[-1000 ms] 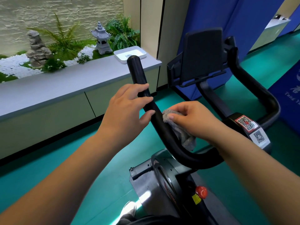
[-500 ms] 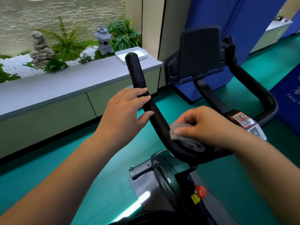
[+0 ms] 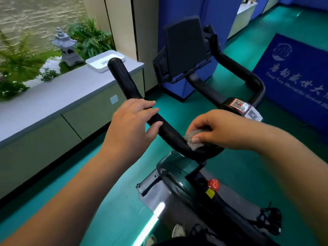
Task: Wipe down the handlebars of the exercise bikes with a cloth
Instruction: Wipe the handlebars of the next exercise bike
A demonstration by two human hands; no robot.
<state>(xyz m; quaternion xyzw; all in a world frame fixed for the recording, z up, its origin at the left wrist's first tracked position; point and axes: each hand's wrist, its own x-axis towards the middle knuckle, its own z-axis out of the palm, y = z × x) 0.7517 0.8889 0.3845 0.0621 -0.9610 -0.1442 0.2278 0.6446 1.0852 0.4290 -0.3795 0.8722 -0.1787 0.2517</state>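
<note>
Steadying the black handlebar [image 3: 170, 134] with your left hand [image 3: 131, 126], you press a grey cloth [image 3: 192, 137] onto the bar's lowest bend with your right hand [image 3: 220, 130]. Your left fingers lie over the top of the bar and the thumb reaches under it, a loose hold that probably keeps the bar from twisting while you rub. Your right thumb and fingers pinch the bunched cloth against the tube, just right of the left hand, so the two hands sit near each other but apart. Bunching the cloth likely gives you a firm pad to press into the curve.

Up the bar from your left hand, the left grip rises to a rounded end. Right of the cloth, the bar passes a plate with QR-code stickers [image 3: 238, 104] and loops up into the far grip. Behind the bar stands a dark tablet holder [image 3: 184, 48]; below it sit the flywheel housing [image 3: 175, 180] and a red knob [image 3: 213, 184].

Beyond the left grip's tip, a white tray [image 3: 95, 63] rests on the grey ledge [image 3: 53, 96]; its contents are too blurred to make out. Behind the ledge are ferns and a small stone lantern [image 3: 65, 48]. Right of the bar, a blue mat [image 3: 292, 71] lies on the green floor.

By the look of it, the far grip has yet to be wiped.
</note>
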